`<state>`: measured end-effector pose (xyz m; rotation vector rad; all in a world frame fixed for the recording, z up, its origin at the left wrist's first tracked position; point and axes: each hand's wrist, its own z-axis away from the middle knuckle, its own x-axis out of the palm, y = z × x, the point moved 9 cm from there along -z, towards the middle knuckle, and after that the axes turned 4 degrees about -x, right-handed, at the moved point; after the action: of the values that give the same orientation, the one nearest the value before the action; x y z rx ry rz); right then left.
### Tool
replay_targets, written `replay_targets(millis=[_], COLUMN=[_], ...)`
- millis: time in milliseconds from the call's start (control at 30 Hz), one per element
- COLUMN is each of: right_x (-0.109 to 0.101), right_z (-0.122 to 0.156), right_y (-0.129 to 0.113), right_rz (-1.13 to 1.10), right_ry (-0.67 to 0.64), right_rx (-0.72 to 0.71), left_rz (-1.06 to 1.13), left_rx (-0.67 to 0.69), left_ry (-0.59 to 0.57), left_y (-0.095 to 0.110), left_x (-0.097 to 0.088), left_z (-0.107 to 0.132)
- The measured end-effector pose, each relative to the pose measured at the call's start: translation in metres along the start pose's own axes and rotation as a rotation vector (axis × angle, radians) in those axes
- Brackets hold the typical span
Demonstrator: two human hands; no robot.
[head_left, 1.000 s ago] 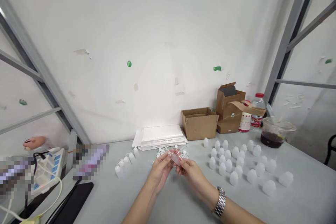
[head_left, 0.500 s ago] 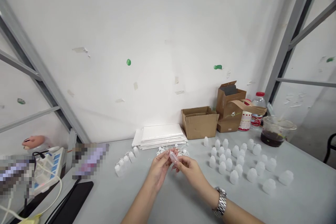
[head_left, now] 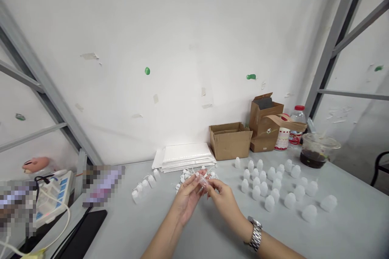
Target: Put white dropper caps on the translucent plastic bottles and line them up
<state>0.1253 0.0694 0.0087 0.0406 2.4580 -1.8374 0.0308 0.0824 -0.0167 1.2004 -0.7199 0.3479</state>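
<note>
Both hands meet near the middle of the table around a small clear plastic bottle (head_left: 204, 181), held tilted. My left hand (head_left: 187, 197) has its thumb and fingers closed at the bottle's upper end, where a bit of white shows; my fingers partly hide it. Gripping the lower end is my right hand (head_left: 221, 194), with a metal watch (head_left: 255, 234) on its wrist. Just behind the hands lies a pile of small white caps (head_left: 184, 175). To the left stands a row of small bottles with white caps (head_left: 145, 185). Several frosted white bottles (head_left: 269, 203) are spread out to the right.
White padded mailers (head_left: 185, 156) lie stacked against the wall, beside an open cardboard box (head_left: 231, 143). A brown paper bag (head_left: 264, 129), a red-capped bottle (head_left: 298, 117) and a plastic bowl of dark liquid (head_left: 313, 158) stand back right. A power strip (head_left: 54, 198) with cables is at left.
The bottle and both hands have stayed nearly in place; the fingers have shifted slightly around it. The whole view has moved a little with my head.
</note>
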Motion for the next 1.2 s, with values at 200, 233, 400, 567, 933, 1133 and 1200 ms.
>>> replay_targets(millis=[200,233,400,567,933,1133,1200], right_x=[0.012,0.014,0.015,0.011,0.025,0.027,0.026], right_z=[-0.007,-0.007,-0.005,-0.002,-0.003,0.000,0.000], right_y=[0.007,0.008,0.009,0.004,0.018,0.015,0.016], right_rz=[-0.217,-0.235,-0.253,-0.258,-0.557,-0.539,-0.520], right_ry=[-0.144,-0.167,-0.155,-0.095,-0.211,-0.214,-0.202], right_rx=[0.089,0.098,0.105,0.133,0.167,0.201,0.200], left_rz=[-0.058,-0.066,-0.067,-0.033,-0.062,-0.157,-0.188], left_rx=[0.034,0.029,0.014,-0.014,-0.005,0.009,0.030], left_ry=[-0.029,-0.036,-0.058,-0.059,-0.070,-0.062,-0.046], left_y=[0.004,0.003,0.001,-0.002,0.002,0.005,0.008], left_x=[0.002,0.002,0.001,0.003,0.007,0.007,0.008], left_z=[-0.003,-0.004,-0.004,-0.002,-0.001,0.001,0.002])
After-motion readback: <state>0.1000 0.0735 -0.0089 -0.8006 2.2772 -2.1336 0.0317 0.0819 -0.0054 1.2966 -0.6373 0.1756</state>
